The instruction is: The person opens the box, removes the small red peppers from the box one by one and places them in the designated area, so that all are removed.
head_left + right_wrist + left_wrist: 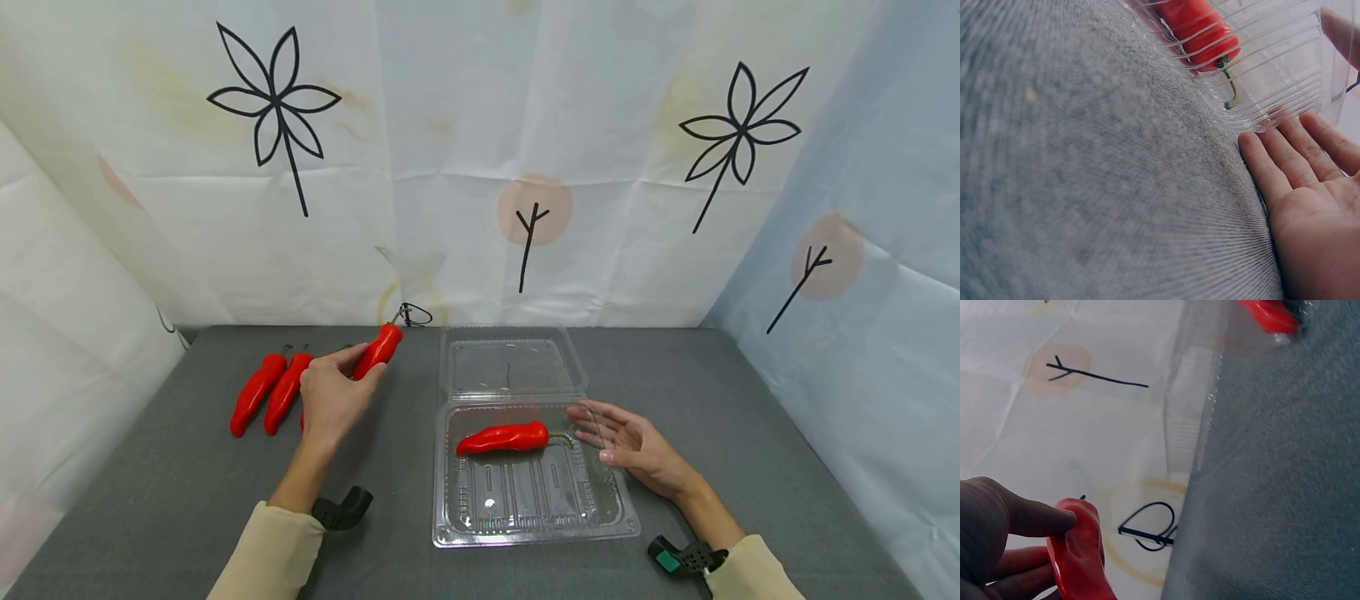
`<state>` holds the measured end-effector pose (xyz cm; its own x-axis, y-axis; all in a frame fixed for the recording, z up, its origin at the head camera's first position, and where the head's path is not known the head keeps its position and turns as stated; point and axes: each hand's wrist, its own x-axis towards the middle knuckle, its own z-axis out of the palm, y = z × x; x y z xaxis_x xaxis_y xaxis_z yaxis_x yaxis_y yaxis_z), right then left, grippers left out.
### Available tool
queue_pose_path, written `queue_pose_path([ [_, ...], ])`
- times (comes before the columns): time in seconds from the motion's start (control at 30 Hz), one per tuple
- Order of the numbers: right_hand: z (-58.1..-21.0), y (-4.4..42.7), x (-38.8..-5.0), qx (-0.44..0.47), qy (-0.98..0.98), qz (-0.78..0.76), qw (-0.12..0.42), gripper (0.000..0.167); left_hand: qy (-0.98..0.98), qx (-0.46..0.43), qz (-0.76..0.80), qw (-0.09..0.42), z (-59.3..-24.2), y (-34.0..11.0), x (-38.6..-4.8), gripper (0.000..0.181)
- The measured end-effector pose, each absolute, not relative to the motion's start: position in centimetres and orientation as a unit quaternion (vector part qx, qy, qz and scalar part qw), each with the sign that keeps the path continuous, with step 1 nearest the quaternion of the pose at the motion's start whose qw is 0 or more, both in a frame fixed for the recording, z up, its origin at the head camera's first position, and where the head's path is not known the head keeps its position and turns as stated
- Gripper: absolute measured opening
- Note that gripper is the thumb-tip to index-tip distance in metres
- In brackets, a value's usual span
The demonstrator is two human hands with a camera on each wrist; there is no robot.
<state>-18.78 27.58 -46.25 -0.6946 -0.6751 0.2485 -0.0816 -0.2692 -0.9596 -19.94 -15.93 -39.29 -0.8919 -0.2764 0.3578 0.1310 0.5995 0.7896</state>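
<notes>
My left hand (335, 398) pinches a red chili pepper (379, 350) between thumb and fingers, raised above the table with its stem pointing up and away. In the left wrist view, the thumb presses against this pepper (1081, 550). A clear plastic clamshell box (536, 533) stands with its lid laid back. Inside lies another red pepper (504, 438), stem to the right. My right hand (637, 446) is at the box's right wall. In the right wrist view, its straight fingers (1297, 150) touch the outside of the clear wall, the thumb near the rim.
Two red peppers (257, 394) (287, 392) lie side by side at the left on the grey tablecloth (180, 500). At least one more is partly hidden behind my left hand. A patterned white curtain (450, 167) borders the back of the table.
</notes>
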Motion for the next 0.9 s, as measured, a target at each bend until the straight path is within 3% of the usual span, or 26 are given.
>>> queue_pose_path([
  [0.9,-46.6,27.8,-18.9,-0.307,0.584,-0.723,0.205,0.067,-0.911,0.131,-0.324,0.220,-42.9,-17.8,-21.4,0.042],
])
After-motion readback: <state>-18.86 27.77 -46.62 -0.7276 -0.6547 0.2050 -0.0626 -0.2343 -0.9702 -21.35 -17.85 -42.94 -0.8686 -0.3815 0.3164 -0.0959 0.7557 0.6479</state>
